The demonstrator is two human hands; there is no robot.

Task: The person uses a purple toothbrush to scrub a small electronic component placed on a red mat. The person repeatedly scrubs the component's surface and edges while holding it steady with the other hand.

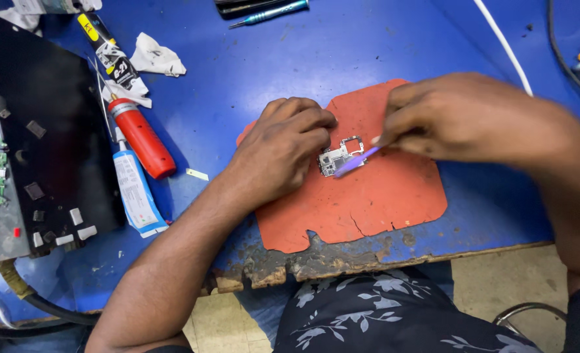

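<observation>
A small silver circuit board (337, 157) lies on an orange mat (368, 202) on the blue table. My left hand (279, 151) rests with curled fingers on the mat, its fingertips pressing the board's left edge. My right hand (463, 117) comes in from the right, blurred, and holds a thin purple tool (355, 161) whose tip lies on the board's right side.
To the left lie a red tube (142, 138), a white and blue tube (133, 191), a black and yellow tube (111, 55) and crumpled tissue (158, 58). A black tray (44, 137) with small parts sits far left. A teal screwdriver (273, 12) and white cable (503, 43) lie at the back.
</observation>
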